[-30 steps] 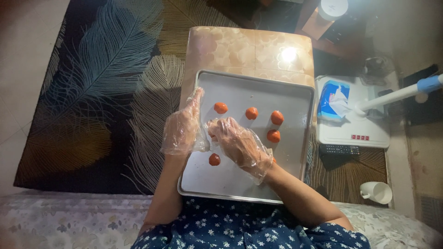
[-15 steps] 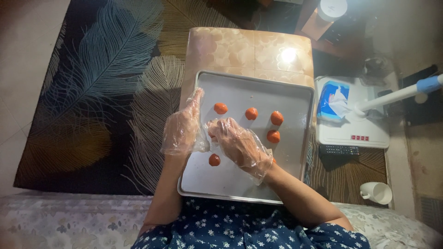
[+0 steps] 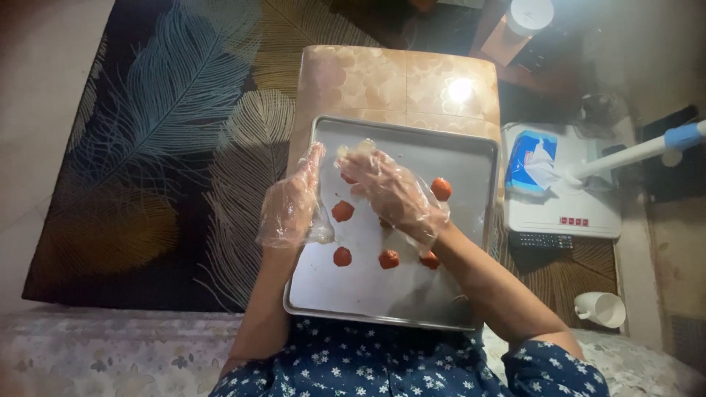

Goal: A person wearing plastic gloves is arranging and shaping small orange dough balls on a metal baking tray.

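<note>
Right hand [image 3: 393,195], gloved, pinches a pale lump [image 3: 354,149] at its fingertips over the far-left part of the metal tray [image 3: 382,294], orange balls [image 3: 343,212] lying just nearer the body, while the gloved left hand [image 3: 290,209] stands open, edge-on beside them.

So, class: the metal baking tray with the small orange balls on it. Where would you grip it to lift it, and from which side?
Probably grip the baking tray by its raised rim on the two short sides, left and right, one hand each. The rim gives the fingers a lip, both sides overhang the small table, and a level lift should keep the orange balls from rolling.
</note>
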